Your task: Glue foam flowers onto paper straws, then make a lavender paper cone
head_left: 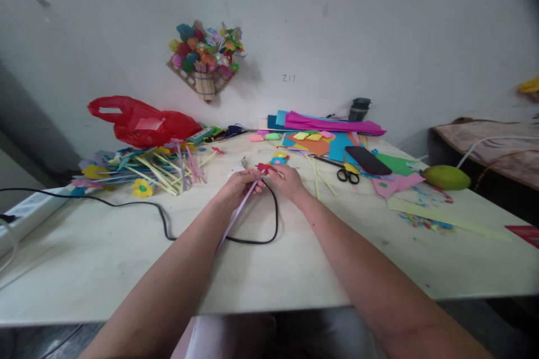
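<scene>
Both my hands meet near the middle of the white table (105, 269). My left hand (236, 187) is closed on a long lilac paper stem (236, 214) that runs back toward me. My right hand (285, 180) pinches a red paper flower (264, 168) at the tip of that stem. A black cable (269, 230) loops around the table just under my hands. A small white tool (237, 168), maybe a glue gun, lies just beyond my left hand.
A pile of paper stems and flowers (155, 171) and a red plastic bag (143, 122) lie at the left. Coloured paper sheets (324, 132), a black phone (368, 160), scissors (347, 174) and a green mango (446, 178) lie at the right. A power strip (29, 210) sits at the far left edge.
</scene>
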Available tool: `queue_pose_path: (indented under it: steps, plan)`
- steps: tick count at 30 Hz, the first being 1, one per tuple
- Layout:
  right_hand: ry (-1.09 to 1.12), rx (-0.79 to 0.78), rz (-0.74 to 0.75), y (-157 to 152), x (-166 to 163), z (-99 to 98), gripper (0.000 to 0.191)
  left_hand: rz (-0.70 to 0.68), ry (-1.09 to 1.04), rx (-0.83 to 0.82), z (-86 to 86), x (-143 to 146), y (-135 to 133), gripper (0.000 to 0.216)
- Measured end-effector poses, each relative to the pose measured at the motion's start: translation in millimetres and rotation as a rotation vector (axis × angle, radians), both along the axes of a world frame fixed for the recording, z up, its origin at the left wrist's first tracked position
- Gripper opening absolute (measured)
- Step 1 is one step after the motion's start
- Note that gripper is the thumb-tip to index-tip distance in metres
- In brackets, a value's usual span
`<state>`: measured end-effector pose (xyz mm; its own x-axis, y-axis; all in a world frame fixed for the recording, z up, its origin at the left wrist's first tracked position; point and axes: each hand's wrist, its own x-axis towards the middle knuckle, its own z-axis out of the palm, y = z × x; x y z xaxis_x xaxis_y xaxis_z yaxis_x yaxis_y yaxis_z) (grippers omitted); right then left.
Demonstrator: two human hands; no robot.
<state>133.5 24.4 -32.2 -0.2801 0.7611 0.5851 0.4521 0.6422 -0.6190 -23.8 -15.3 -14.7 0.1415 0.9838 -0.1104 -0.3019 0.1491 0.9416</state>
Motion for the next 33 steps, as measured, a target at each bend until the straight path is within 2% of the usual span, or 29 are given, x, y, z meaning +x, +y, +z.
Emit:
queue_pose_path:
  steps: [4, 10, 21, 33]
  plan:
    - [0.088, -0.146, 0.066, 1.0, 0.2, -0.4, 0.031, 0.015, -0.014, 0.021, -0.8, 0.0, 0.6, 0.004]
    - [0.203, -0.243, 0.155, -1.4, -0.7, 1.7, 0.03, 0.042, 0.0, 0.032, -1.1, 2.3, 0.0, 0.004]
    - [0.239, -0.283, 0.154, -6.2, -3.6, 4.8, 0.028, 0.097, 0.059, 0.159, -0.8, 11.7, -5.0, 0.019]
    - [0.248, -0.244, 0.123, -3.7, -4.3, 1.9, 0.028, 0.112, 0.116, 0.189, -2.1, 15.4, -3.8, 0.024]
